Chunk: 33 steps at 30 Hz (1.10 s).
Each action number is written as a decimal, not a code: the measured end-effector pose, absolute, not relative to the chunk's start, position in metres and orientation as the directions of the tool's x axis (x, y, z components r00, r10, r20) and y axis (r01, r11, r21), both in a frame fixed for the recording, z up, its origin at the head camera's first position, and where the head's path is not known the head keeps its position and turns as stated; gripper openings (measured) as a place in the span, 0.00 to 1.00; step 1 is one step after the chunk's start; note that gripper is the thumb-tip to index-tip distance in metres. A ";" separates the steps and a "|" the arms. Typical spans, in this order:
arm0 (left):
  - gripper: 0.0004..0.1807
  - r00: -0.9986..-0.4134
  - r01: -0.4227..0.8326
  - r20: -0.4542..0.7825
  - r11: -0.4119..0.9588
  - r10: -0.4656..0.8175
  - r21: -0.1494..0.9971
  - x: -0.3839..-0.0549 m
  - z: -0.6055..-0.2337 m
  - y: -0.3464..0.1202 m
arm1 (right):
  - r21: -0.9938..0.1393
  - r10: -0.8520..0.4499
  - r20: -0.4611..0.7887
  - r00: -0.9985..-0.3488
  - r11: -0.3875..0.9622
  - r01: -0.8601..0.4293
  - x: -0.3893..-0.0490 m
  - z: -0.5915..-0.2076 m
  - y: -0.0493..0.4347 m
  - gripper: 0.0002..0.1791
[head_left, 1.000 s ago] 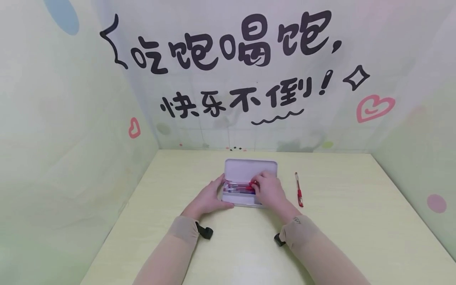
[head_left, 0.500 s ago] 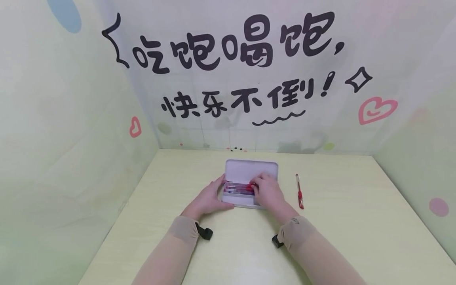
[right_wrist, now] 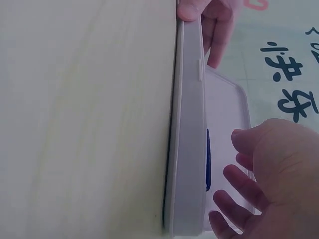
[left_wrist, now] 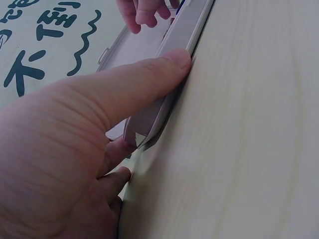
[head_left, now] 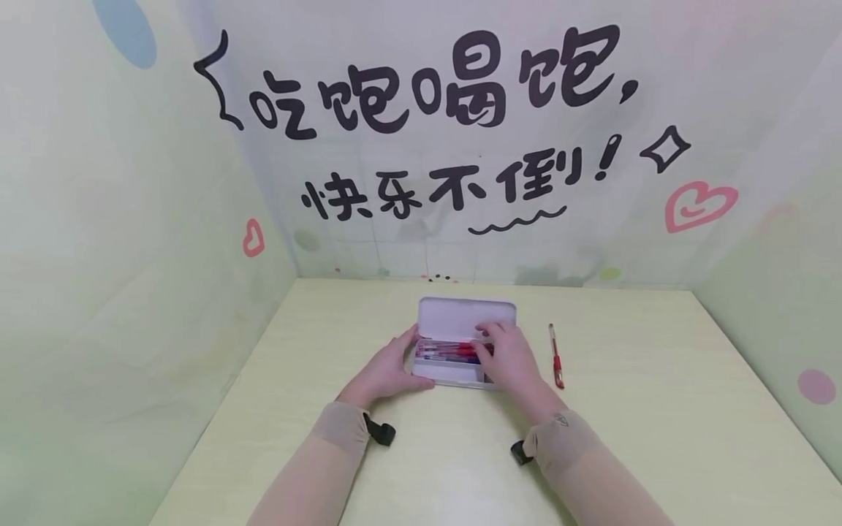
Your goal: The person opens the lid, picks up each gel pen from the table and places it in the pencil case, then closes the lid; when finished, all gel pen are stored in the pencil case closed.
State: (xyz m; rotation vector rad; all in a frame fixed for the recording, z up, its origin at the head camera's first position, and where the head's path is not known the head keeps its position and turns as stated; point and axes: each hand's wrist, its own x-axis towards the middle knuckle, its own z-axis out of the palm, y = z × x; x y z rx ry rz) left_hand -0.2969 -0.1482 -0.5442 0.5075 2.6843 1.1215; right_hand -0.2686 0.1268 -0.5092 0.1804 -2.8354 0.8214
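A pale pencil case [head_left: 449, 373] lies on the table with its lid [head_left: 454, 317] raised at the back. Red pens [head_left: 450, 349] and some blue ones fill its rear section. My left hand [head_left: 388, 369] grips the left end, thumb on the front edge, other fingers round the side. Over the right end hovers my right hand [head_left: 514, 358]; in the right wrist view its loosely bent fingers [right_wrist: 244, 186] hold nothing. Beside them, a dark blue piece [right_wrist: 208, 160] shows above the front wall. The right hand hides part of the case's right end.
A single red pen [head_left: 557, 360] lies on the table [head_left: 625, 409] to the right of the case. Printed walls [head_left: 408, 248] enclose the table at the back and both sides.
My right hand has let go of the red pens in the case; its fingers have lifted and shifted slightly right. The left hand keeps its grip on the case.
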 end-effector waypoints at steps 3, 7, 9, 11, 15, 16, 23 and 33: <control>0.74 -0.924 0.237 -0.042 0.656 0.379 0.717 -0.297 -0.545 -0.148 | -0.545 -0.014 0.198 -0.980 0.829 -0.122 -0.266 -0.509 0.138 0.25; 0.74 -0.925 0.233 -0.046 0.659 0.377 0.715 -0.297 -0.545 -0.148 | -0.581 0.056 0.183 -0.982 0.811 -0.062 -0.262 -0.510 0.157 0.29; 0.74 -0.925 0.234 -0.045 0.661 0.377 0.713 -0.298 -0.545 -0.148 | -0.605 0.088 0.176 -0.980 0.796 -0.037 -0.259 -0.510 0.165 0.31; 0.74 -0.925 0.238 -0.042 0.663 0.377 0.710 -0.298 -0.545 -0.149 | -0.622 0.122 0.163 -0.979 0.783 -0.006 -0.256 -0.511 0.174 0.33; 0.74 -0.924 0.245 -0.034 0.659 0.380 0.712 -0.298 -0.544 -0.149 | -0.640 0.182 0.142 -0.973 0.766 0.050 -0.250 -0.513 0.189 0.35; 0.74 -0.924 0.244 -0.035 0.657 0.380 0.713 -0.297 -0.544 -0.149 | -0.640 0.193 0.138 -0.971 0.766 0.062 -0.249 -0.513 0.192 0.35; 0.74 -0.925 0.239 -0.042 0.663 0.378 0.709 -0.296 -0.543 -0.147 | -0.596 0.226 0.085 -0.970 0.792 0.132 -0.240 -0.518 0.213 0.43; 0.74 -0.927 0.225 -0.052 0.662 0.371 0.715 -0.295 -0.541 -0.146 | -0.504 0.253 -0.022 -0.967 0.833 0.230 -0.232 -0.523 0.232 0.48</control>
